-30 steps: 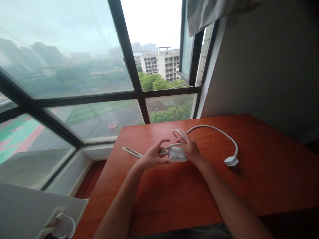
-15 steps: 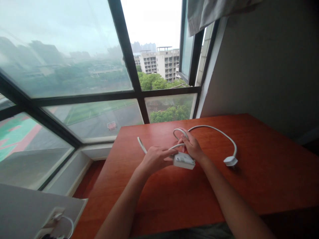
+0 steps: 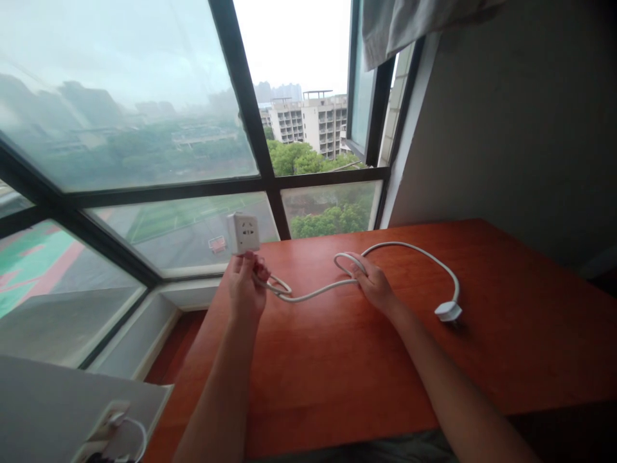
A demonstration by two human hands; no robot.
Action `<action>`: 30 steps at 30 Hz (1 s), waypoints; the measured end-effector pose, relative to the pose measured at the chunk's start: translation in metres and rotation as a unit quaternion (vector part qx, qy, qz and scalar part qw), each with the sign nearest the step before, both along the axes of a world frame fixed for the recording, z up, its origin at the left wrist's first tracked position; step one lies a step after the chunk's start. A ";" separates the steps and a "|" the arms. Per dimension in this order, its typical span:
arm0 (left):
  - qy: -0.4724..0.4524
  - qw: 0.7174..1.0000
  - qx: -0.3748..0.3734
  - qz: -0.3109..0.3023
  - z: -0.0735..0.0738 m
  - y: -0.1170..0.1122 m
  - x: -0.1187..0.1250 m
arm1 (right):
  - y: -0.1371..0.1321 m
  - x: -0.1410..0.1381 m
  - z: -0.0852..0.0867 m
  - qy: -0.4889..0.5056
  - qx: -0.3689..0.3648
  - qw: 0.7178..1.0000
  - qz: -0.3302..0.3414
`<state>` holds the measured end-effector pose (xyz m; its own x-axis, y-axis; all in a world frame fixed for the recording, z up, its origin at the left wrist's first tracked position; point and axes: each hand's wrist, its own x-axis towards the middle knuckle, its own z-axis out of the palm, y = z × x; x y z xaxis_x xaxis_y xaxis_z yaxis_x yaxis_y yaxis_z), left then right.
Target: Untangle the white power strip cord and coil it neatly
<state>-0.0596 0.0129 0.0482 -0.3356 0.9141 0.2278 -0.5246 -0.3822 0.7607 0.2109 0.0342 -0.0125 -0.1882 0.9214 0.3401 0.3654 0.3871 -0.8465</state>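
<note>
A white extension socket (image 3: 245, 233) is held up at the left, its outlet holes facing me. My left hand (image 3: 247, 286) is closed around its lower end, where the cord hangs out. The pale cord (image 3: 313, 296) makes a small loop beside that hand, then runs right across the table. My right hand (image 3: 372, 283) is closed on the cord at a second loop in the middle. From there the cord curves on to a white plug (image 3: 448, 312) lying on the tabletop at the right.
The reddish-brown wooden table (image 3: 328, 379) stands against a window with dark frames (image 3: 168, 191). A grey wall (image 3: 496, 128) rises at the right. Low on the left, a wall outlet (image 3: 110, 421) has a white cable plugged in. A curtain (image 3: 414, 26) hangs at the top.
My left hand has carried the socket from beside my right hand up and to the left, stretching the cord between them. The right hand has stayed nearly in place on the cord.
</note>
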 end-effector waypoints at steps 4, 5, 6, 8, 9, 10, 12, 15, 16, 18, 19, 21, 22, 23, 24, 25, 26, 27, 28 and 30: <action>-0.133 0.988 -0.056 -0.062 -0.005 0.003 -0.040 | -0.001 0.003 0.001 -0.030 0.013 0.999 0.026; -0.151 0.983 -0.075 -0.070 -0.007 0.004 -0.049 | -0.001 0.004 0.001 -0.040 0.018 0.998 0.037; -0.156 0.980 -0.096 -0.073 -0.010 0.005 -0.056 | -0.001 0.005 0.001 -0.052 0.023 0.997 0.050; -0.134 0.978 -0.146 -0.062 -0.015 0.006 -0.066 | -0.003 0.005 0.002 -0.079 0.033 0.994 0.074; -0.112 0.977 -0.173 -0.049 -0.017 0.007 -0.070 | -0.005 0.005 0.003 -0.097 0.039 0.991 0.087; -0.088 0.976 -0.198 -0.034 -0.018 0.007 -0.072 | -0.006 0.005 0.004 -0.116 0.044 0.987 0.099; -0.047 0.971 -0.233 -0.012 -0.020 0.007 -0.074 | -0.010 0.002 0.005 -0.155 0.055 0.979 0.121; -0.022 0.972 -0.233 -0.013 -0.019 0.006 -0.073 | -0.016 -0.007 0.005 -0.194 0.077 0.968 0.140; -0.029 0.974 -0.222 -0.023 -0.018 0.006 -0.072 | -0.017 -0.010 0.005 -0.200 0.080 0.966 0.146; -0.065 0.977 -0.193 -0.056 -0.017 0.004 -0.068 | -0.020 -0.015 0.002 -0.203 0.070 0.964 0.159; -0.093 0.977 -0.176 -0.075 -0.017 0.003 -0.066 | -0.021 -0.017 0.001 -0.204 0.057 0.963 0.168; -0.151 0.972 -0.143 -0.105 -0.017 0.001 -0.058 | -0.023 -0.020 -0.002 -0.205 0.030 0.961 0.185; -0.177 0.970 -0.126 -0.109 -0.017 0.001 -0.053 | -0.024 -0.021 -0.003 -0.205 0.019 0.960 0.192; -0.200 0.968 -0.110 -0.107 -0.017 0.001 -0.048 | -0.024 -0.022 -0.004 -0.205 0.012 0.959 0.197; -0.219 0.966 -0.096 -0.104 -0.016 0.001 -0.042 | -0.024 -0.023 -0.005 -0.202 0.007 0.959 0.200; -0.232 0.964 -0.084 -0.099 -0.016 0.002 -0.036 | -0.024 -0.023 -0.005 -0.197 0.002 0.959 0.203; -0.240 0.963 -0.075 -0.094 -0.014 0.003 -0.030 | -0.024 -0.023 -0.004 -0.192 -0.003 0.959 0.206; -0.239 0.964 -0.070 -0.089 -0.012 0.005 -0.024 | -0.024 -0.023 -0.003 -0.187 -0.009 0.959 0.212; -0.230 0.967 -0.067 -0.085 -0.008 0.008 -0.018 | -0.024 -0.023 -0.003 -0.183 -0.016 0.958 0.219; -0.185 0.979 -0.060 -0.066 0.001 0.015 -0.008 | -0.024 -0.022 -0.002 -0.182 -0.029 0.955 0.232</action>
<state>-0.0679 0.0283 0.0496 -0.2528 0.9675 0.0020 -0.8113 -0.2131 0.5444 0.1890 0.0104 -0.0141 -0.6770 0.7251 0.1256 0.4396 0.5353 -0.7212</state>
